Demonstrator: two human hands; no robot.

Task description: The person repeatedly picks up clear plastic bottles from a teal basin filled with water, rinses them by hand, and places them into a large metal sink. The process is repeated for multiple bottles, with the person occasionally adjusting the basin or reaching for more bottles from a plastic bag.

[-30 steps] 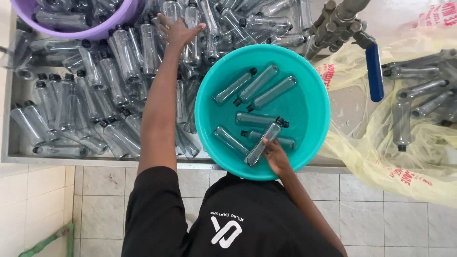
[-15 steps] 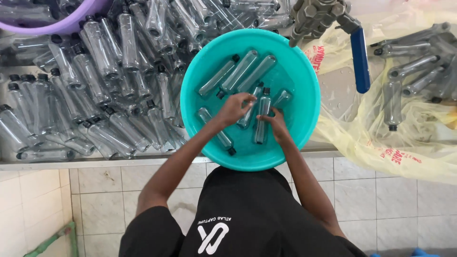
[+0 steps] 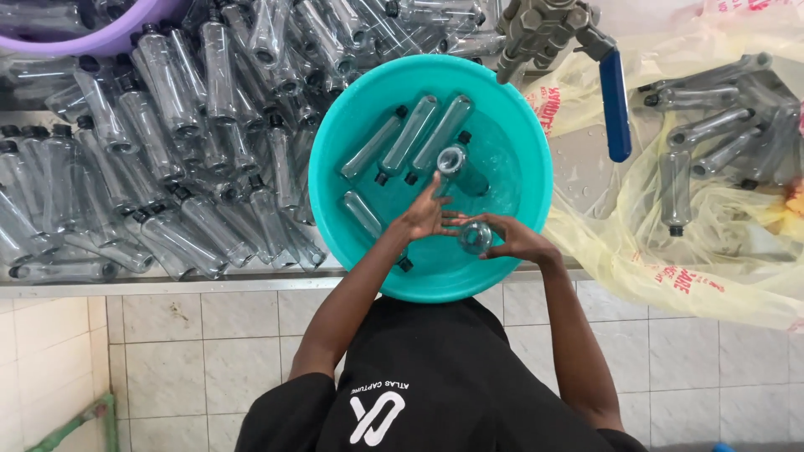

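Note:
A teal basin with water stands on the steel counter, and several clear plastic bottles with black caps float in it. My right hand grips a clear bottle held upright, seen end-on, at the basin's near side. My left hand is right beside it with fingers spread. Its thumb reaches toward that bottle and its fingertips touch another bottle that stands tilted in the water.
A big heap of clear capped bottles fills the steel tray on the left, and a purple basin sits at the top left. A metal tap with a blue lever hangs over the basin. More bottles lie on yellow plastic bags at the right.
My left hand came back from the bottle heap into the basin. Both hands now meet at the basin's near side, and the right hand has raised its bottle upright.

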